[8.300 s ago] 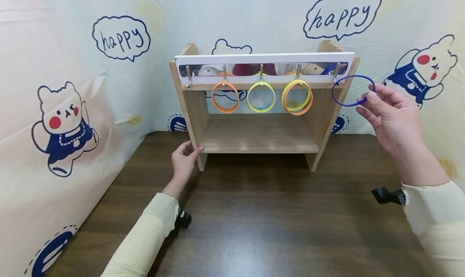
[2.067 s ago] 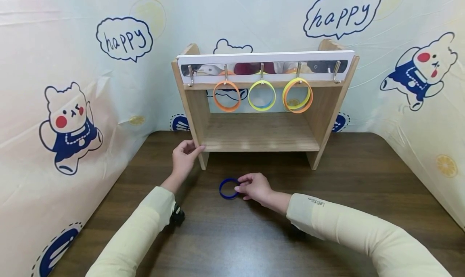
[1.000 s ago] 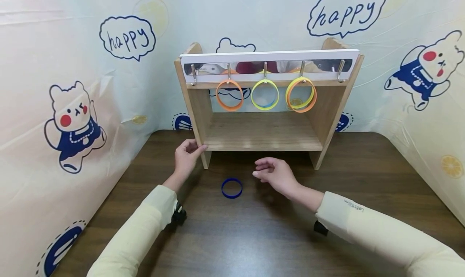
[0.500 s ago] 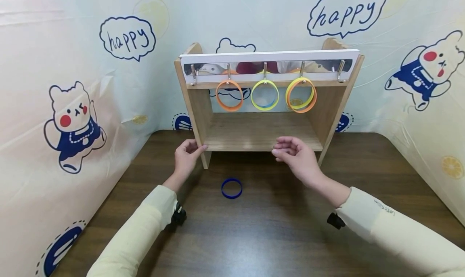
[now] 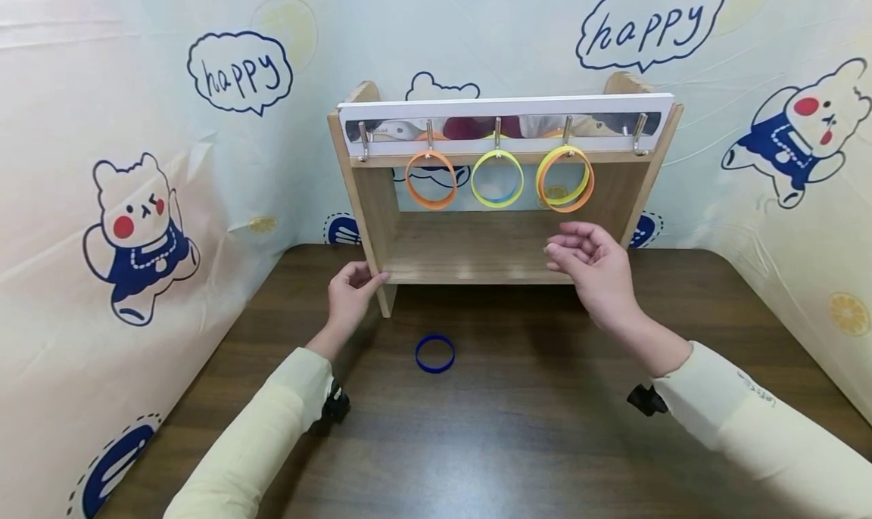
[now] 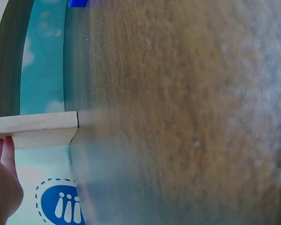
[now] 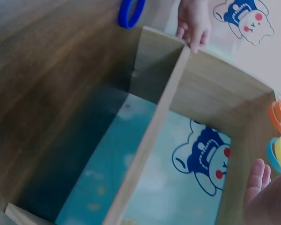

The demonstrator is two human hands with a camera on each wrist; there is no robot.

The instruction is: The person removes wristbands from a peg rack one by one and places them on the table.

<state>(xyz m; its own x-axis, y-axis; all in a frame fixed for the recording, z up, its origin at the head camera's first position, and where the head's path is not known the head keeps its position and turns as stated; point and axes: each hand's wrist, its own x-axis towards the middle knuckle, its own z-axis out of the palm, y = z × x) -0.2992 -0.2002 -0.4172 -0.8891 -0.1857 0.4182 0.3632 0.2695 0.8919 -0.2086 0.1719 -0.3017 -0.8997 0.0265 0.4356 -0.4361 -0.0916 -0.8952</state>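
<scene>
Your right hand (image 5: 591, 268) has let go of the blue ring (image 5: 434, 352) and risen, empty, fingers loosely curled, to just below the orange-and-yellow ring pair (image 5: 564, 178) on its hook. The blue ring now lies flat on the table (image 5: 518, 428), down and to the left of that hand. Your left hand (image 5: 349, 296) grips the shelf's (image 5: 477, 258) front corner.

A round blue band (image 5: 434, 352) lies on dark brown wood-grain table (image 5: 518, 443); orange hanging ring (image 5: 430, 179) and yellow hanging ring (image 5: 497, 178) on pale wooden rack (image 5: 371, 194).
</scene>
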